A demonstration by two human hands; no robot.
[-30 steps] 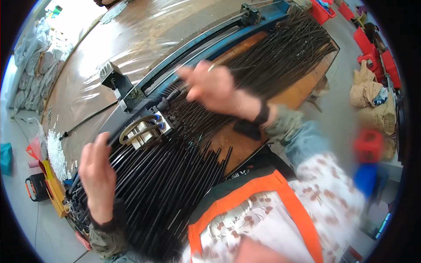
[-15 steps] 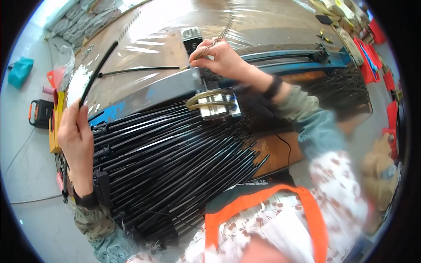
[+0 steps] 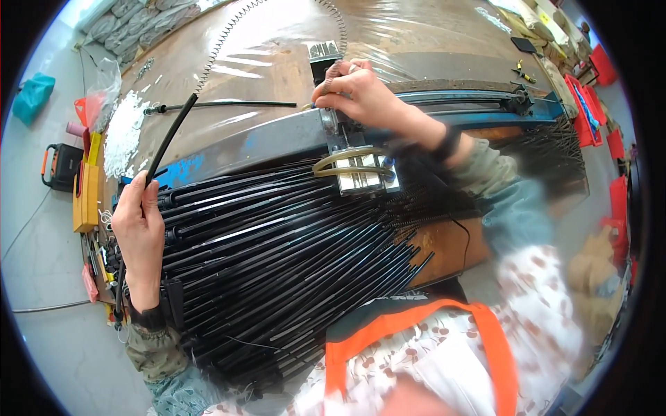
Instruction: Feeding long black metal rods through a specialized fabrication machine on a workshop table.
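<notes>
My left hand [image 3: 141, 229] is closed around the lower end of a thin black tube [image 3: 171, 135], which slants up and to the right. From the tube's upper tip a long coil spring [image 3: 216, 54] rises, arches past the top edge of the picture and comes down to my right hand [image 3: 361, 93]. There my right hand pinches the spring, just above the end of a grey metal beam. Below that hand, a metal clamp block [image 3: 359, 173] with a looped beige hose sits on the machine. Many black rods [image 3: 277, 243] lie in a heap in front of me.
Another black rod [image 3: 236, 104] lies on the plastic-covered table [image 3: 277, 73]. A blue rail [image 3: 444, 114] runs to the right. Small white pieces [image 3: 125, 135] are scattered at the left by a yellow box [image 3: 86, 201]. Pliers [image 3: 524, 73] and red bins [image 3: 584, 114] are at the right.
The view has shifted a little, so most things sit farther right. The tube's tip is lower, and the spring's arch shows more sharply. Both hands keep their holds.
</notes>
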